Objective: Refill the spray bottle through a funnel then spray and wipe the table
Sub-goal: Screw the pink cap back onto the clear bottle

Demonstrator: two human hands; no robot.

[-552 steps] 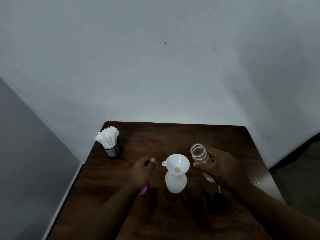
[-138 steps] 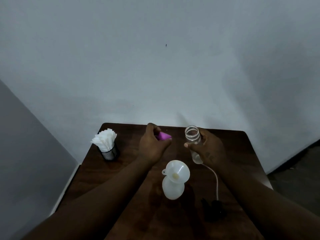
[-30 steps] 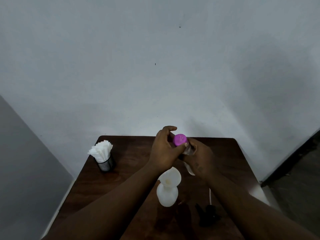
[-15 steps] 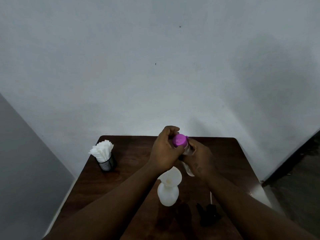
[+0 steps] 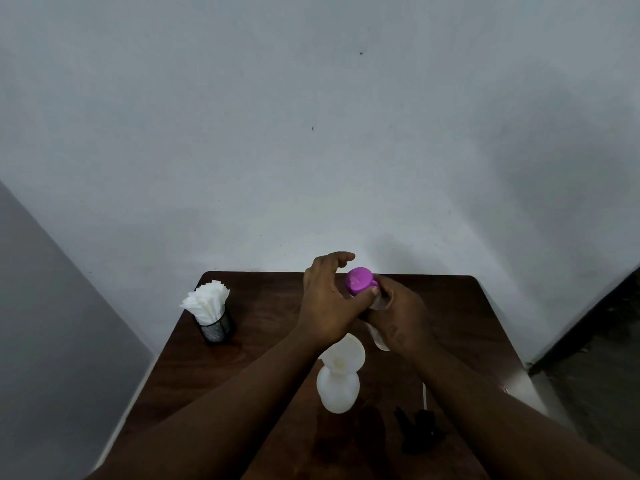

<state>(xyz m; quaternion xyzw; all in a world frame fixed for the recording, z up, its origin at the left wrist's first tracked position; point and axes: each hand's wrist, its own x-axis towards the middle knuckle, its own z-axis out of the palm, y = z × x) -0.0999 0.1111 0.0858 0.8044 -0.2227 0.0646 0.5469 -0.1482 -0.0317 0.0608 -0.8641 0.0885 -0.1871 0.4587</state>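
A white spray bottle (image 5: 337,389) stands on the dark wooden table (image 5: 270,317) with a white funnel (image 5: 346,355) in its neck. Above and behind it I hold a clear plastic bottle (image 5: 379,337), tilted, in my right hand (image 5: 398,320). A purple cap (image 5: 360,280) sits on that bottle's mouth. My left hand (image 5: 329,303) pinches the cap with its thumb; the fingers curl over the top. The black spray head (image 5: 420,429) with its white tube (image 5: 424,396) lies on the table to the right of the spray bottle.
A black mesh cup (image 5: 215,329) full of white napkins (image 5: 207,299) stands at the table's far left corner. A pale wall rises right behind the table. The floor drops away dark on the right.
Over the last second my left hand has turned on the purple cap, its fingers lifting and spreading. Before that it brought the cap up from the table to the clear bottle.
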